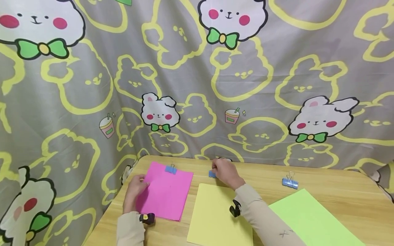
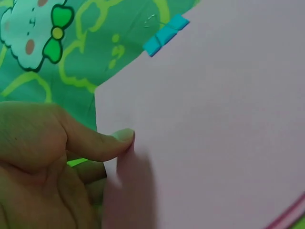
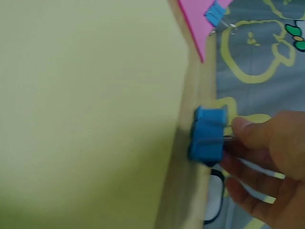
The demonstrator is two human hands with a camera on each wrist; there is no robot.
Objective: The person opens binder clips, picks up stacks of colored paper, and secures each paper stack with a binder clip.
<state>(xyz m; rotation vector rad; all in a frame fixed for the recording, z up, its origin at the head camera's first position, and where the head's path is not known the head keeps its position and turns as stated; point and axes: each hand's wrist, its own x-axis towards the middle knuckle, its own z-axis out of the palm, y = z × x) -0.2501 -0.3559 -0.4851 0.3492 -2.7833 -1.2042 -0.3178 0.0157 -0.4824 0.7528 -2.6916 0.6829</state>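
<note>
My left hand [image 1: 134,191] grips the left edge of a stack of pink paper [image 1: 166,196], thumb on top and fingers beneath, as the left wrist view shows. A blue binder clip [image 1: 170,169] is clamped on that stack's far edge. With thumb and fingers, my right hand [image 1: 227,173] pinches the wire handles of another blue binder clip [image 3: 208,136]. This clip is just beyond the far edge of the yellow paper [image 1: 215,213], apart from it. Part of the yellow paper lies hidden under my right forearm.
Green paper [image 1: 311,218] lies at an angle on the right of the wooden table [image 1: 341,194]. Beyond its far corner stands a third blue binder clip [image 1: 290,183]. A patterned grey curtain [image 1: 197,82] hangs behind the table and along its left side.
</note>
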